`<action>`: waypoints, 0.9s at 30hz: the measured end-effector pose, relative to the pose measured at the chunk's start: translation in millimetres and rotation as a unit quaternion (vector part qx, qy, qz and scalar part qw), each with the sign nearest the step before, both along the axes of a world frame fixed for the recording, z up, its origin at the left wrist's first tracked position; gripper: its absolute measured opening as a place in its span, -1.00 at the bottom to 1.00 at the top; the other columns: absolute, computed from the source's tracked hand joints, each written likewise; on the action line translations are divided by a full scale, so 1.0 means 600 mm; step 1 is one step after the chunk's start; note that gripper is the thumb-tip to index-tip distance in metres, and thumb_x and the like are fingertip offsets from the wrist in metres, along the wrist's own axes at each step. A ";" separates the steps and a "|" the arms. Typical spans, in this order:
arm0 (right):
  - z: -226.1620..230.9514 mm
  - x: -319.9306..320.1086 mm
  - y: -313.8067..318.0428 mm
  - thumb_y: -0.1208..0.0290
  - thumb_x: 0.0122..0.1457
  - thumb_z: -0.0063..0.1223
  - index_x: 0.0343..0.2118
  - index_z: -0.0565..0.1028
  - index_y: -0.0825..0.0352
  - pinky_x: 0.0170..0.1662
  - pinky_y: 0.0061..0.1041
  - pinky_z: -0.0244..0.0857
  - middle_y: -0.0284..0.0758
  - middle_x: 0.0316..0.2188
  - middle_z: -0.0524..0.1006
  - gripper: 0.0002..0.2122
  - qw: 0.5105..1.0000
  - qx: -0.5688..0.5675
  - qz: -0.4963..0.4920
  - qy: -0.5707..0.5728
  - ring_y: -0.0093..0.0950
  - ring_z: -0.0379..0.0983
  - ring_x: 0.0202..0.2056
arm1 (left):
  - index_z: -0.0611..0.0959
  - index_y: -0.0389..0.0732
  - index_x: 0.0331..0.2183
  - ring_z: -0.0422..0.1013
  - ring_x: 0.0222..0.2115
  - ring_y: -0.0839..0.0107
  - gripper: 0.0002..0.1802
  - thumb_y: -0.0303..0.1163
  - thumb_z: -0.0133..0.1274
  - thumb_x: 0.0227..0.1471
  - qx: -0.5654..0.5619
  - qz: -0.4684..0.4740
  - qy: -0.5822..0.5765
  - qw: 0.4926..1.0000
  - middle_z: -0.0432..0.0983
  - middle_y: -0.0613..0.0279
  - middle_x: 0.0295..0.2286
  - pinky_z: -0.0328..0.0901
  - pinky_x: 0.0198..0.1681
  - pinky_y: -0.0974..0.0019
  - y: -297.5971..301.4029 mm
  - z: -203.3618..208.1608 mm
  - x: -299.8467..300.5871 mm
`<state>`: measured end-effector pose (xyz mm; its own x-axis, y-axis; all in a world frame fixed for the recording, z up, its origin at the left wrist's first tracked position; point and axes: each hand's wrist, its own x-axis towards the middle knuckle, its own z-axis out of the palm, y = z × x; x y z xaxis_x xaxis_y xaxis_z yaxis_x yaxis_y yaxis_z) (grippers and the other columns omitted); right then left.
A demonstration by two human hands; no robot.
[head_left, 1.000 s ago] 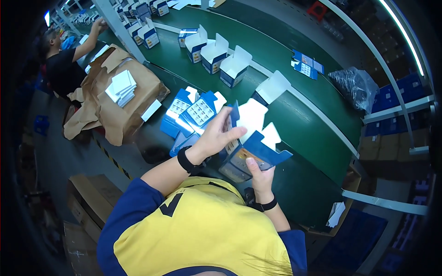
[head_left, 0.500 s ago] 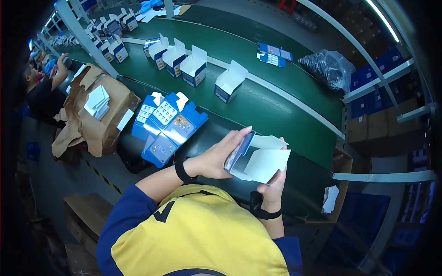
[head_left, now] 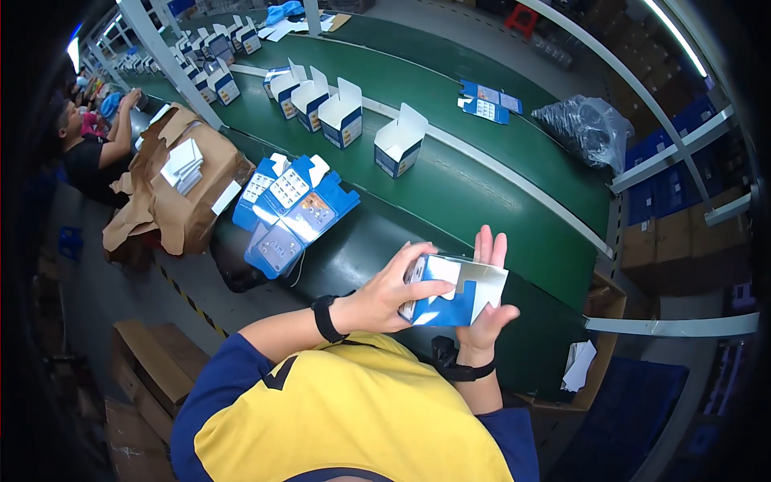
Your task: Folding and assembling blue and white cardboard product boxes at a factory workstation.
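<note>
Blue-and-white card is being handled: one part-folded carton (head_left: 444, 312) is being held off the surface, in front of the wearer's torso and over the near side of the dark table (head_left: 349, 255). Its left end is being pinched by the left grip (head_left: 381, 296), with the thumb laid across a white flap beside a notched blue one. The right grip (head_left: 480, 332) is being held spread, fingers extended past the far edge; whether any weight is being taken by the palm cannot be told.

Three risks are being noted. The load is apparently being borne mainly on the left, so slipping or twisting could be caused by a loosened pinch. The flap is being loaded by one thumb; creasing or tearing at the notch could be caused by uneven pressure. Springing open could be caused by flaps not being locked, and their locking is not being shown clearly.

Farther out, flat blue blanks (head_left: 312, 213) are being kept overlapped on the table to the left; snagging or scattering could be caused by a sweeping forearm. Beyond, on the green belt (head_left: 490, 210), an open carton (head_left: 398, 151) is being carried upright, its lid raised; tipping could be caused by a knock.
</note>
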<state>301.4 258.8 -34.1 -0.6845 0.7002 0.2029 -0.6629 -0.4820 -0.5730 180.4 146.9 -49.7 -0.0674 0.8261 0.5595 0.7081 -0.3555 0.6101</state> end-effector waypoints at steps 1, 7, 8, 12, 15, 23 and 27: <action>-0.001 -0.006 0.000 0.24 0.09 0.12 0.22 -0.02 0.38 0.22 -0.32 -0.12 -0.10 0.11 0.22 -0.27 0.990 -0.078 0.029 0.116 -0.30 0.06 0.19 | 0.36 0.04 -0.01 0.20 -0.03 -0.09 -0.15 -0.23 0.41 -0.41 0.001 0.006 -0.032 0.999 0.12 -0.13 -0.01 0.18 0.01 0.04 -0.003 0.002 -0.002; -0.006 0.001 0.017 0.01 0.18 -0.08 0.23 0.02 0.36 0.18 -0.38 -0.05 -0.09 0.16 0.17 -0.31 0.949 0.227 0.053 -0.214 -0.35 0.10 0.17 | 0.38 -0.03 -0.13 0.22 -0.05 -0.05 -0.20 -0.17 0.44 -0.46 -0.036 0.027 -0.048 0.998 0.14 -0.11 -0.03 0.21 -0.03 0.07 -0.014 0.041 -0.032; -0.004 0.002 0.016 -0.01 0.17 -0.08 0.22 0.05 0.36 0.17 -0.37 -0.02 -0.08 0.17 0.15 -0.31 0.931 0.251 0.048 -0.259 -0.34 0.12 0.15 | 0.38 -0.03 -0.13 0.22 -0.05 -0.05 -0.20 -0.17 0.44 -0.46 -0.036 0.028 -0.051 0.998 0.14 -0.11 -0.03 0.21 -0.03 0.07 -0.017 0.036 -0.028; -0.028 -0.007 0.045 0.14 0.13 0.03 0.17 0.18 0.36 0.13 -0.39 0.07 -0.08 0.16 0.17 -0.40 0.890 0.427 0.000 -0.161 -0.31 0.18 0.13 | 0.31 -0.01 -0.02 0.23 -0.05 0.00 -0.05 -0.15 0.46 -0.50 -0.030 0.039 -0.105 0.993 0.16 -0.08 -0.04 0.19 -0.02 0.09 -0.014 0.030 -0.024; -0.014 -0.015 0.037 0.29 0.08 0.13 0.12 0.27 0.35 0.10 -0.42 0.12 -0.09 0.14 0.20 -0.45 0.870 0.474 -0.020 -0.131 -0.31 0.20 0.12 | 0.20 -0.02 0.08 0.23 -0.04 0.03 0.08 -0.13 0.44 -0.48 -0.029 0.051 -0.184 0.981 0.18 -0.05 -0.05 0.11 0.06 -0.01 -0.014 0.045 -0.029; -0.008 -0.025 0.023 0.42 -0.07 0.27 0.09 0.33 0.33 0.06 -0.45 0.20 -0.12 0.01 0.38 -0.41 0.885 0.366 0.101 -0.269 -0.35 0.33 0.03 | 0.14 -0.08 0.13 0.21 -0.02 0.03 0.13 -0.09 0.42 -0.44 -0.058 -0.003 0.043 0.997 0.20 -0.02 -0.04 -0.15 0.17 -0.20 -0.028 0.063 -0.059; 0.007 -0.035 0.018 0.42 -0.07 0.27 0.08 0.33 0.35 0.03 -0.46 0.23 -0.14 -0.06 0.44 -0.41 0.858 0.411 0.087 -0.297 -0.37 0.39 -0.04 | 0.12 -0.12 0.14 0.17 0.04 0.01 0.15 -0.09 0.41 -0.44 -0.076 0.002 -0.013 0.997 0.19 -0.03 0.00 -0.19 0.19 -0.17 -0.038 0.053 -0.057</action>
<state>280.6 269.3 -29.8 -0.9172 0.3658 0.1578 -0.0948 0.1842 -0.9783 145.9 124.2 -17.9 -0.0846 0.9005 0.4266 0.6921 -0.2549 0.6753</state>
